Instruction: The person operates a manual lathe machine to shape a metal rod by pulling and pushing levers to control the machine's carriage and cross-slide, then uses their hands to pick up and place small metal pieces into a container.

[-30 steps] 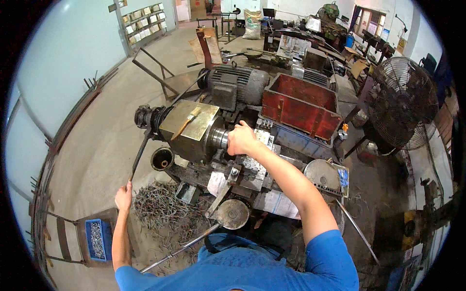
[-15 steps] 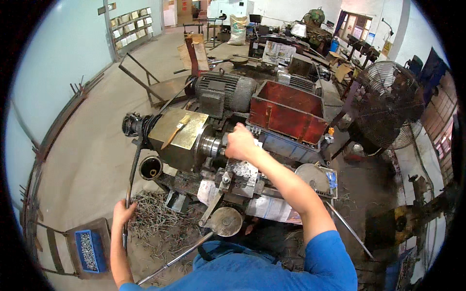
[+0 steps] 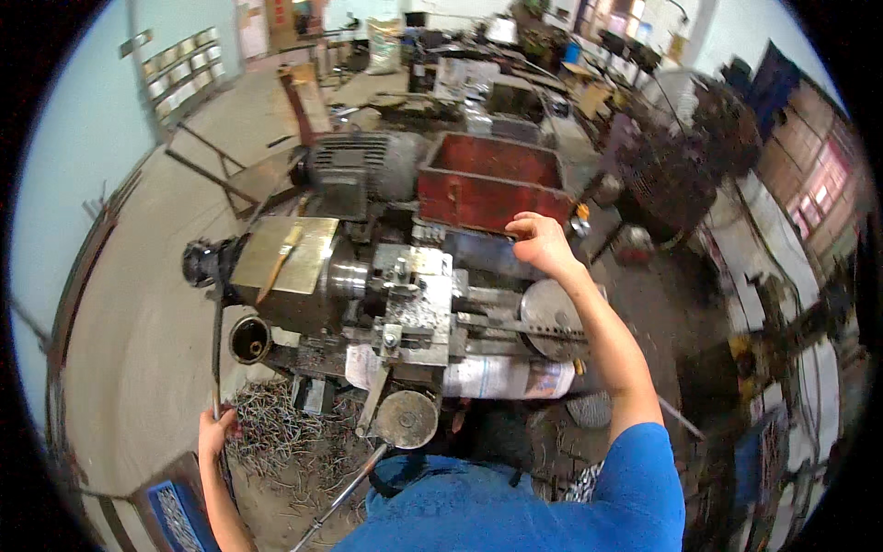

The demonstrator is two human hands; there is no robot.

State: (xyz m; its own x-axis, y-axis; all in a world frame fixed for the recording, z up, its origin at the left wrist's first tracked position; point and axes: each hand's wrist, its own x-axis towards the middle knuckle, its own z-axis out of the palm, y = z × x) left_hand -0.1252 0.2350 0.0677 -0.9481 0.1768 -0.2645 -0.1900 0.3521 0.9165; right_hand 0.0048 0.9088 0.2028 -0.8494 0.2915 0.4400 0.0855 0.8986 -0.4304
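Low on the left, my left hand is closed round a long metal lever that rises to the dark pulley end of a small lathe. My right hand is in the air at the front corner of the red box, above a blue bin. Its fingers are bent together; what they hold, if anything, is too small to make out. Between my hands are the bright spindle and the metal tool slide, strewn with chips. A wooden-handled brush lies on the brass-coloured headstock cover.
A grey motor sits behind the headstock. At the right stands a large fan. Metal shavings cover the floor by my left hand, near a blue crate of small metal parts. Newspaper lies under the slide.
My right hand has left the spindle and moved right to the red box's front corner. The tool slide and round plate now show further left. My left hand stays on the lever; the view has shifted.
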